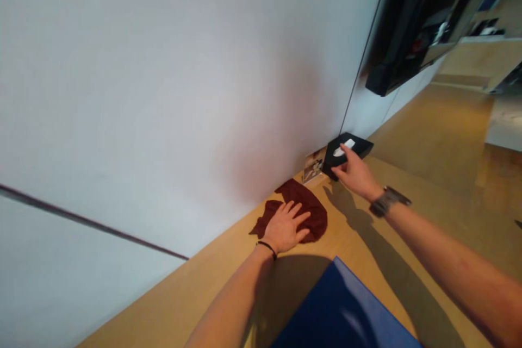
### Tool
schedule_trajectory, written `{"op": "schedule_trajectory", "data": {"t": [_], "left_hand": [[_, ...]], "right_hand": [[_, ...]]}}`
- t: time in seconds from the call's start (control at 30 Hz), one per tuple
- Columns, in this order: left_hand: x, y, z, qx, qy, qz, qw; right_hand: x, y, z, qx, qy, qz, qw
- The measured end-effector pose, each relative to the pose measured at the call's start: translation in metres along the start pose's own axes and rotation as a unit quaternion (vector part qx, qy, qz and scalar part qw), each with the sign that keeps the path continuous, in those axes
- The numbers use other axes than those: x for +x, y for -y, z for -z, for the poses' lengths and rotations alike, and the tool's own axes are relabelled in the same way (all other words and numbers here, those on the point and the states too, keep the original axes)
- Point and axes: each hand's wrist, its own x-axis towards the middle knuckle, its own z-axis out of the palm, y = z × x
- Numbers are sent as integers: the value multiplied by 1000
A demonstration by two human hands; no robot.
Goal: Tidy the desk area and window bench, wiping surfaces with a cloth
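A crumpled dark red cloth lies on the light wood surface against the white wall. My left hand rests flat on it with the fingers spread. Farther right, a black angular box stands by the wall with a white object on its top. My right hand is at the box's near side, index finger over the white object and thumb apart near the lower edge. Whether those fingertips touch cannot be made out. A small printed picture card leans between the cloth and the box.
A blue flat-sided object is close in front of me at the bottom. The white wall bounds the wood surface on its far side. A black-framed screen hangs at upper right, above the floor beyond.
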Motion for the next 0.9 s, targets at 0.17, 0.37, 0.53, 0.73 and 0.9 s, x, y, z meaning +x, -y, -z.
{"op": "schedule_trajectory", "data": {"t": [0.17, 0.37, 0.53, 0.73, 0.9], "left_hand": [[12, 27, 2, 23, -33, 55, 998], [-52, 14, 2, 84, -53, 106, 989], [-36, 6, 5, 88, -17, -9, 996], [119, -4, -22, 81, -57, 37, 994], [144, -15, -27, 91, -77, 126, 985]], "right_hand": [[71, 5, -45, 134, 57, -121, 982], [34, 0, -44, 246, 153, -125, 949], [2, -14, 23, 258, 84, -94, 958], [-9, 11, 95, 278, -78, -174, 942], [-14, 38, 83, 196, -63, -199, 958]]}}
